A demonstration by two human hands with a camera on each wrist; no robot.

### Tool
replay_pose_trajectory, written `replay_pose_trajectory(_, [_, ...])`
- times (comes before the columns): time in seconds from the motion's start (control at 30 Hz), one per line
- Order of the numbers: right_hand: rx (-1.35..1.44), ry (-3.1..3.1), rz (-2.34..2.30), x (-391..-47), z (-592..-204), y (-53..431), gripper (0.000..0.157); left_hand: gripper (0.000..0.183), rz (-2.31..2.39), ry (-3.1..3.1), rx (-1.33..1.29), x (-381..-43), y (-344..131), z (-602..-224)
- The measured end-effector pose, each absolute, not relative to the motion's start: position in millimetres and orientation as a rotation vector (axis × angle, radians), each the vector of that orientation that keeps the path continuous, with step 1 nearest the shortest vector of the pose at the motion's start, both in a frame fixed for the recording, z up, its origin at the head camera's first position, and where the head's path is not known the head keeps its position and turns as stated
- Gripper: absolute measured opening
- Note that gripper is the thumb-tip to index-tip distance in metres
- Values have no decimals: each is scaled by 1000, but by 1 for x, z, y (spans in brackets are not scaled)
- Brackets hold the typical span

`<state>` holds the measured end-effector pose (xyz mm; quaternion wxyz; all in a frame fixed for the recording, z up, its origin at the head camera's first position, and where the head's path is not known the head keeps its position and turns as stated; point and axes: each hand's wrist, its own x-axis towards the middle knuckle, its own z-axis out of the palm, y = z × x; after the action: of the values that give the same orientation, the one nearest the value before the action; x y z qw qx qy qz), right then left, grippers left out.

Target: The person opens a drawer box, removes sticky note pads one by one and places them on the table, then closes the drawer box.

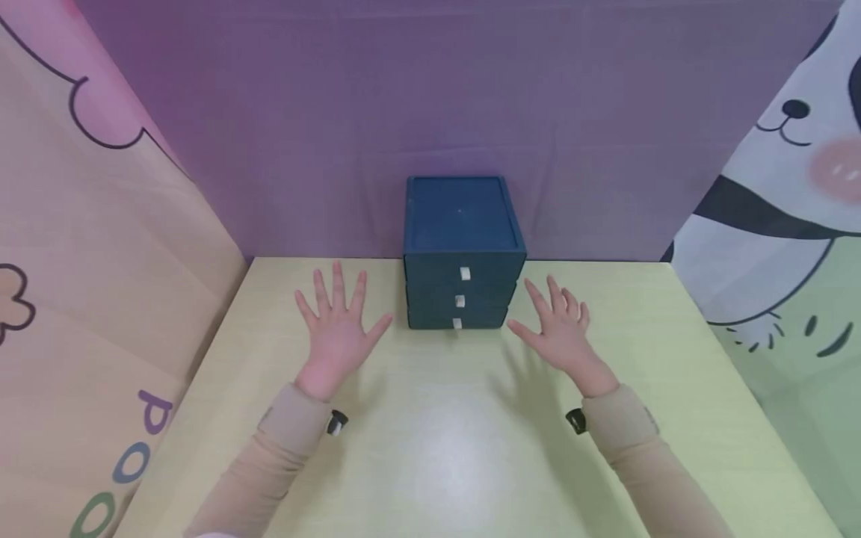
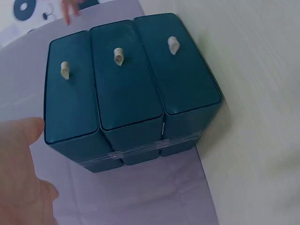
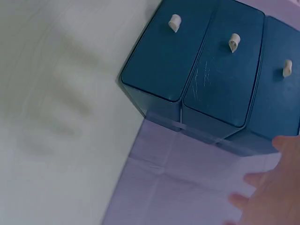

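Note:
A dark blue box with three stacked drawers (image 1: 464, 291) stands at the back of the table, each drawer front bearing a small whitish pull tab (image 2: 119, 56). All three drawers are closed. My left hand (image 1: 338, 336) hovers left of the box with its fingers spread wide, holding nothing. On the other side, my right hand (image 1: 561, 332) is held up with fingers loosely extended, its thumb near the box's lower right corner in the head view. Clear tape (image 2: 140, 145) runs across the side of the box in the left wrist view.
The pale wooden table (image 1: 430, 441) meets a purple cloth backdrop (image 1: 303, 134) right behind the box. Printed cloths hang at both sides, with a panda (image 1: 760, 276) on the right one. Small dark devices (image 1: 576, 421) sit at both wrists.

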<state>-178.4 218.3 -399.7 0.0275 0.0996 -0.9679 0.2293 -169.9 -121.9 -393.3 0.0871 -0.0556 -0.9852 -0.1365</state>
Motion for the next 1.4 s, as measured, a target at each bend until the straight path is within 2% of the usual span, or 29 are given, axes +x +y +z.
replay_pose_trajectory(0.23, [250, -2958, 1335, -190, -407, 228, 60, 75, -953, -2990, -197, -186, -130, -390])
replay_pose_trajectory(0.47, [217, -2817, 1933, -195, -423, 229, 55, 58, -1422, -2900, -218, -208, -131, -384])
replay_pose_trajectory(0.67, [175, -2760, 2096, -198, -433, 228, 54, 51, -1586, -2820, -214, -229, -126, -375])
replay_pose_trajectory(0.9, [148, -2736, 2229, -201, -440, 217, 50, 56, -2296, -2571, -10, -255, -111, -354])
replay_pose_trajectory(1.17, [164, -2725, 2291, -209, -438, 209, 54, 61, -2384, -2592, 48, -274, -96, -341])
replay_pose_trajectory(1.4, [232, -2676, 2370, -213, -430, 200, 52, 70, -2252, -2699, 91, -283, -85, -339])
